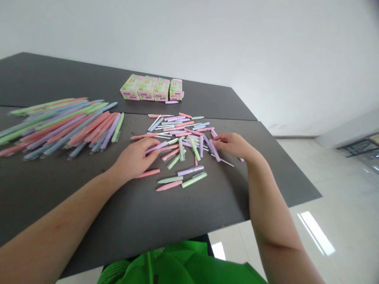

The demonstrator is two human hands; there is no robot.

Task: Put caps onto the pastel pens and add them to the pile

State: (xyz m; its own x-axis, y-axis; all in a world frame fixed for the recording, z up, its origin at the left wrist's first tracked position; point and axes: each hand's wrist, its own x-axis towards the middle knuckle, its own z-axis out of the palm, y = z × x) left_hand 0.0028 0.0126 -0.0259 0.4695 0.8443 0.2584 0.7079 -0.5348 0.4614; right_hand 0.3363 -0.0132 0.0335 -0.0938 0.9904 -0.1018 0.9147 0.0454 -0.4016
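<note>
My left hand (134,157) is closed, thumb and fingers pinching one end of a purple pen barrel (157,147) at the left side of a loose pile of pen parts. At the pile's right side my right hand (232,145) has its thumb and fingertips closed on a purple pen piece (215,151). Between the hands lie pastel barrels, clear-tipped caps and thin white refills (224,160), crossing one another. Nearer the front sit a purple cap (190,170), a light green cap (194,180), a pink barrel (169,185) and a mint barrel (170,180).
Many assembled-looking pastel pens (71,128) are heaped on the left of the dark table (133,221). Several pink and green boxes (146,87) stand in a row at the back, with a purple piece (171,102) before them. The table's right edge borders a tiled floor (331,177).
</note>
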